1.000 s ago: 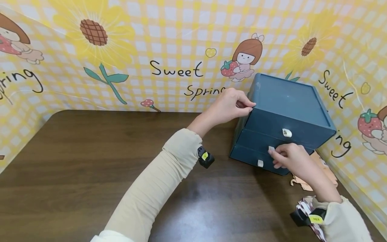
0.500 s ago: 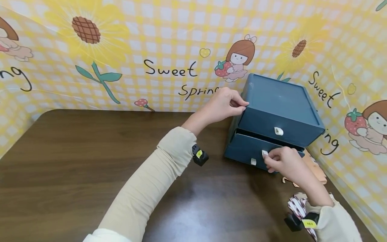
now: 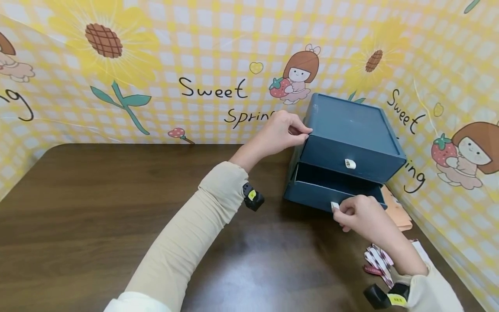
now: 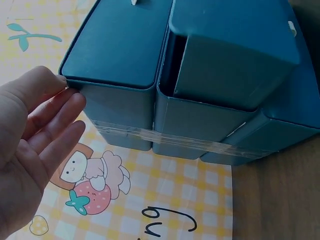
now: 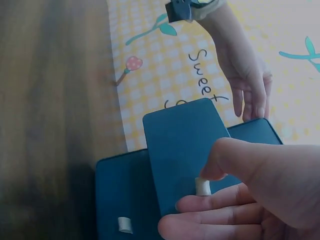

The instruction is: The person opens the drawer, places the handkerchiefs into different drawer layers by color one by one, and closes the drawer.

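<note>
A dark blue cabinet (image 3: 351, 117) with three drawers stands at the back right of the table. Its middle drawer (image 3: 309, 195) is pulled partway out, and its dark interior shows from above. My right hand (image 3: 362, 216) pinches that drawer's white pull tab (image 5: 203, 187) between thumb and fingers. At the cabinet's upper left front corner, my left hand (image 3: 278, 134) holds the edge with thumb and index fingertip; the other fingers lie along its side in the left wrist view. The top drawer (image 4: 120, 45) is closed. Below, the bottom drawer's tab (image 5: 125, 225) shows in the right wrist view.
A flat orange piece (image 3: 399, 214) lies beside the cabinet on the right. Nearer me, a striped bundle (image 3: 379, 260) with a red label lies by my right wrist. Patterned yellow check sheeting (image 3: 218, 52) rises behind the brown table (image 3: 117, 208).
My right hand has drawn the middle drawer outward toward me, from closed to partway out. My left hand stays on the cabinet's corner. The head view has shifted slightly to the right.
</note>
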Tool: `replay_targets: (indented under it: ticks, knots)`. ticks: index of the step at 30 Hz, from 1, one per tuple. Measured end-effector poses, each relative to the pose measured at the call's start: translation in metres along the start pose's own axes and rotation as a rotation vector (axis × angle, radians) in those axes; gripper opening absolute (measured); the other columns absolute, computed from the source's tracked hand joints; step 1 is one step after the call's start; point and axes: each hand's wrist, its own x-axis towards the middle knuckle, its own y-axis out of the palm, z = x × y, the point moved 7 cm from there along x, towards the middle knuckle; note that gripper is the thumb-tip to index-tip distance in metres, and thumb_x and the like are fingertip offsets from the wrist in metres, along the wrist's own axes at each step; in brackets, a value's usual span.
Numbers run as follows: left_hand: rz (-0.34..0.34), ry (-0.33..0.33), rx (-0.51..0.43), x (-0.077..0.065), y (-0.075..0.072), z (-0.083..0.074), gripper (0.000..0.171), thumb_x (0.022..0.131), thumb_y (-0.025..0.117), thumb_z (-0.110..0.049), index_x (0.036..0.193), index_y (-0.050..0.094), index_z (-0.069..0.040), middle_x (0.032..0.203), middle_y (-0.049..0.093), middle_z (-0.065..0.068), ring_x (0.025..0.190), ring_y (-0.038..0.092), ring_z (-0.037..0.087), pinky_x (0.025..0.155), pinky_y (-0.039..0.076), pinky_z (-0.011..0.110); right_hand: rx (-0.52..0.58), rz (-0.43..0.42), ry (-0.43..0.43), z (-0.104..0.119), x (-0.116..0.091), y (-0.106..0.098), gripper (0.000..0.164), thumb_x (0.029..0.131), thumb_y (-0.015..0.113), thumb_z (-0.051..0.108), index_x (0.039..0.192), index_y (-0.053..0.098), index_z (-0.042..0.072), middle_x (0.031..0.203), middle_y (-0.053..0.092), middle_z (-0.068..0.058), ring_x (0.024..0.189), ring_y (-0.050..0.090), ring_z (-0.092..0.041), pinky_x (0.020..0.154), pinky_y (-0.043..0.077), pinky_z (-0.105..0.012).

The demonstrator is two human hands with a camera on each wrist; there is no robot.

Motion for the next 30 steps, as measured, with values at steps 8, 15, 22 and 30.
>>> replay_targets:
  ticks: [8, 15, 22, 30]
  knots:
    - [0.013, -0.002, 0.0, -0.001, -0.002, -0.002, 0.017, 0.084, 0.064, -0.005, 0.099, 0.072, -0.003, 0.085, 0.065, 0.004, 0.07, 0.057, 0.011, 0.061, 0.047, 0.021, 0.022, -0.045, 0.057, 0.001, -0.009, 0.007, 0.017, 0.084, 0.058, 0.011, 0.069, 0.068, 0.009, 0.055, 0.059, 0.006, 0.05, 0.057, -0.007, 0.043, 0.038, -0.024]
    - [0.018, -0.017, -0.002, -0.001, 0.0, -0.001, 0.017, 0.084, 0.064, -0.005, 0.099, 0.072, -0.004, 0.086, 0.065, 0.003, 0.071, 0.058, 0.01, 0.061, 0.048, 0.021, -0.01, -0.055, 0.068, 0.006, -0.016, 0.009, 0.017, 0.083, 0.058, 0.011, 0.068, 0.067, 0.011, 0.052, 0.058, 0.01, 0.05, 0.055, -0.005, 0.041, 0.034, -0.024]
    - [0.015, 0.001, -0.011, 0.001, 0.004, -0.001, 0.017, 0.084, 0.064, -0.005, 0.099, 0.072, -0.003, 0.085, 0.065, 0.002, 0.07, 0.058, 0.01, 0.061, 0.047, 0.021, -0.029, -0.052, 0.109, 0.007, -0.026, 0.01, 0.018, 0.083, 0.058, 0.014, 0.067, 0.067, 0.014, 0.05, 0.057, 0.012, 0.051, 0.054, -0.005, 0.044, 0.036, -0.024]
    - [0.0, -0.002, 0.009, -0.001, 0.0, -0.002, 0.016, 0.084, 0.064, -0.005, 0.098, 0.072, -0.003, 0.086, 0.066, 0.003, 0.071, 0.058, 0.01, 0.061, 0.047, 0.021, -0.049, -0.055, 0.074, 0.014, -0.03, 0.012, 0.021, 0.084, 0.058, 0.015, 0.065, 0.066, 0.016, 0.05, 0.056, 0.016, 0.048, 0.053, -0.001, 0.054, 0.043, -0.025]
